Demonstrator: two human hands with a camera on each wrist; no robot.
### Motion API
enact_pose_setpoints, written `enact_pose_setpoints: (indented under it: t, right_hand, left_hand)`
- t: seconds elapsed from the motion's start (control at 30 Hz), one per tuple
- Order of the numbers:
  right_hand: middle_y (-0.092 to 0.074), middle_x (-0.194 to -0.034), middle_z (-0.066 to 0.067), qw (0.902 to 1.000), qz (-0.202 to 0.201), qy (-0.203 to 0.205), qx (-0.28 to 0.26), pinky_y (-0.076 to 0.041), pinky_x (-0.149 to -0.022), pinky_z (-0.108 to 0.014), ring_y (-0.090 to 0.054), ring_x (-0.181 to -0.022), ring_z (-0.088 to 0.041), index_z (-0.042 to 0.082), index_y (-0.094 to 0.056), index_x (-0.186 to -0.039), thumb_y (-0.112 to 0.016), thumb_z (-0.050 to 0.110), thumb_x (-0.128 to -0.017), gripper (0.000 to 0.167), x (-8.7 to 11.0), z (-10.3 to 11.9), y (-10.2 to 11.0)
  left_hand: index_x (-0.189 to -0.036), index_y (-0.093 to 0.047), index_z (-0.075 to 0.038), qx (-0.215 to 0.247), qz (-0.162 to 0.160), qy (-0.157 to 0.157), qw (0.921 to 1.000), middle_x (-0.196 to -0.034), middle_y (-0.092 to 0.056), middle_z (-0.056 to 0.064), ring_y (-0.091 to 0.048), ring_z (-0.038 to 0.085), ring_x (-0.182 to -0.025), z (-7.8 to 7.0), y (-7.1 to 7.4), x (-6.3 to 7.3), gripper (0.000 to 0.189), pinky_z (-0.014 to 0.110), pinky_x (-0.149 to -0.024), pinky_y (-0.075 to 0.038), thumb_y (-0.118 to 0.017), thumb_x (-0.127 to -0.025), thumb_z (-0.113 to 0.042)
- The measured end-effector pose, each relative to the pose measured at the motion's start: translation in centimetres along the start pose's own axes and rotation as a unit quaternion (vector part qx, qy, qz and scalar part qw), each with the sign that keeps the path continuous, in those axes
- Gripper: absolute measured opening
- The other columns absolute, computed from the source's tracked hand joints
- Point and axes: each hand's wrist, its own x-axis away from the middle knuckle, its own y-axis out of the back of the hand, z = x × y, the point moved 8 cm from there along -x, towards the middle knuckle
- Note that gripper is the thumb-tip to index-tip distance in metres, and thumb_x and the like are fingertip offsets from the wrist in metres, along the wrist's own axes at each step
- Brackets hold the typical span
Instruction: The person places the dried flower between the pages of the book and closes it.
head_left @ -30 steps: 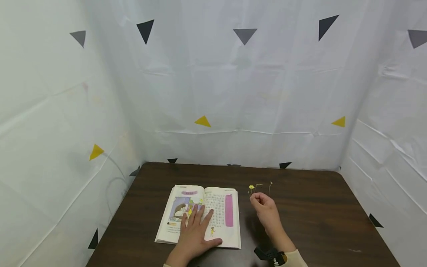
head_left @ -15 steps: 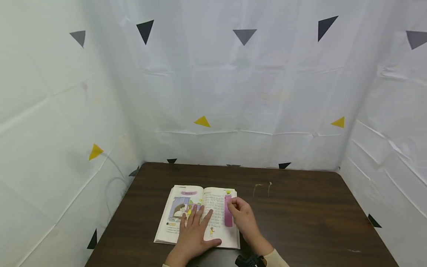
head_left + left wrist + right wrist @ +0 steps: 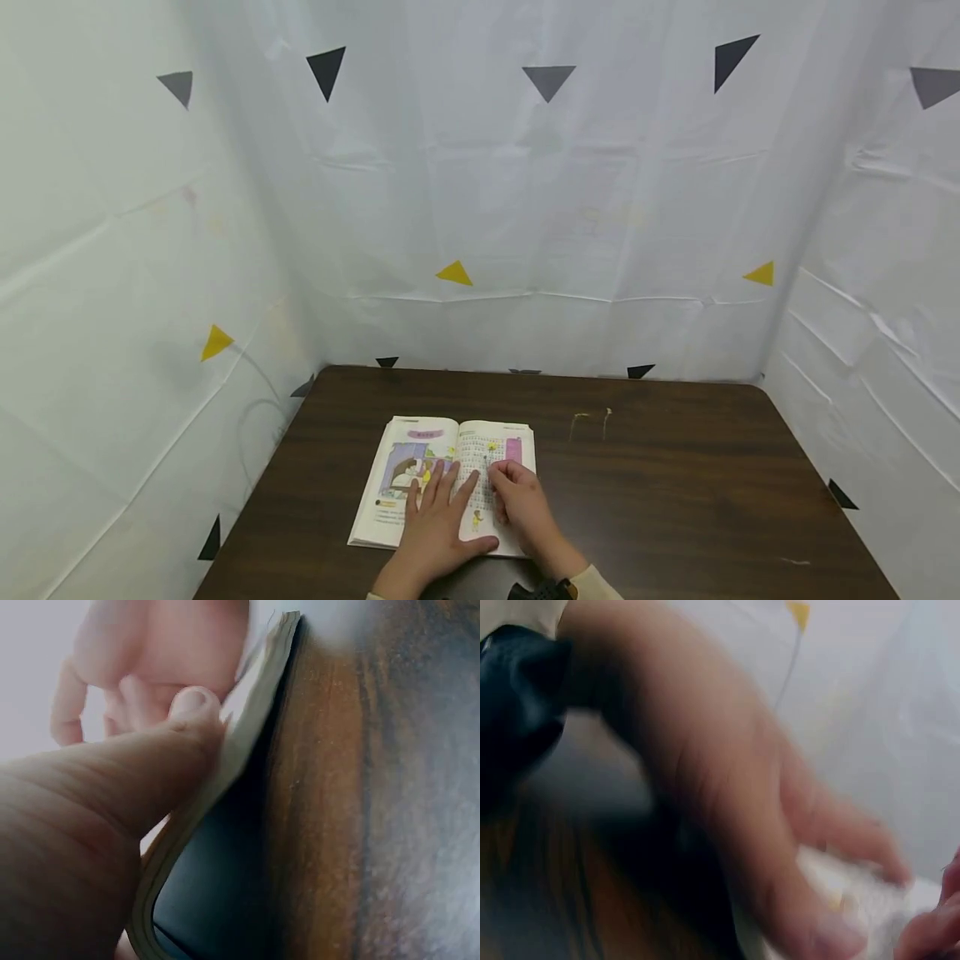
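An open picture book (image 3: 365, 527) lies on the dark wooden table. My left hand (image 3: 438, 523) rests on it with spread, straight fingers, across the lower middle of the spread. In the left wrist view its thumb (image 3: 180, 742) lies along the lower edge of the pages. My right hand (image 3: 521, 504) is over the right page and pinches a small yellow flower (image 3: 492, 447) by its thin stem. The flower head points away from me, beside the pink strip (image 3: 513, 450) printed on the page. In the blurred right wrist view, the right hand's fingers hide the stem.
Two thin dried sprigs lie right of the book: a bent yellowish sprig (image 3: 575, 423) and a straighter sprig (image 3: 606, 423). White sheeting (image 3: 600, 208) with printed triangles surrounds the wooden table (image 3: 697, 492). A black watch (image 3: 542, 590) is on the right wrist.
My right hand has carried the yellow flower leftward from beside the sprigs, across the book's edge, onto the right page. My left hand has stayed in place on the book.
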Motion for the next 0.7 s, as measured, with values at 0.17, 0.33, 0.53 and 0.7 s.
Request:
enact_pose_setpoints:
  t: [0.17,0.33,0.53,0.7]
  right_hand:
    - [-0.049,-0.069,0.007,0.9992,-0.02,-0.009,0.035,-0.032,-0.043,-0.02,-0.038,-0.051,-0.006,-0.006,-0.068,-0.107,-0.066,0.02,-0.106,0.026,-0.1,-0.5,0.5]
    - [-0.057,-0.072,0.007,0.9921,-0.029,0.004,0.122,-0.038,-0.05,-0.021,-0.049,-0.062,-0.008,-0.002,-0.074,-0.101,-0.07,0.019,-0.1,0.021,-0.2,-0.4,0.4]
    - [-0.06,-0.074,0.004,0.9853,-0.068,0.012,0.156,-0.043,-0.058,-0.024,-0.055,-0.073,-0.014,0.0,-0.076,-0.094,-0.072,0.018,-0.098,0.019,-0.2,-0.1,0.0]
    - [-0.074,-0.084,-0.001,0.9795,-0.032,0.032,0.196,-0.045,-0.066,-0.024,-0.058,-0.079,-0.012,0.004,-0.081,-0.096,-0.073,0.022,-0.101,0.02,-0.5,0.2,-0.9]
  left_hand:
    - [-0.173,-0.025,-0.008,0.042,-0.01,0.012,0.999,-0.178,-0.032,0.018,-0.024,0.041,-0.168,0.2,0.1,0.1,0.126,0.077,-0.127,-0.018,-0.079,-0.082,-0.078]
    - [-0.171,-0.025,-0.001,0.064,-0.025,0.006,0.9976,-0.176,-0.032,0.024,-0.028,0.046,-0.164,0.1,0.4,0.3,0.129,0.08,-0.124,-0.017,-0.084,-0.081,-0.071]
    - [-0.174,-0.021,-0.005,0.057,-0.017,0.014,0.9982,-0.178,-0.029,0.021,-0.025,0.042,-0.167,0.4,0.1,0.3,0.13,0.077,-0.127,-0.017,-0.082,-0.081,-0.073]
    - [-0.176,-0.02,-0.015,0.047,-0.007,0.018,0.9987,-0.18,-0.027,0.018,-0.022,0.04,-0.168,0.7,-0.1,0.0,0.129,0.077,-0.127,-0.017,-0.082,-0.081,-0.075]
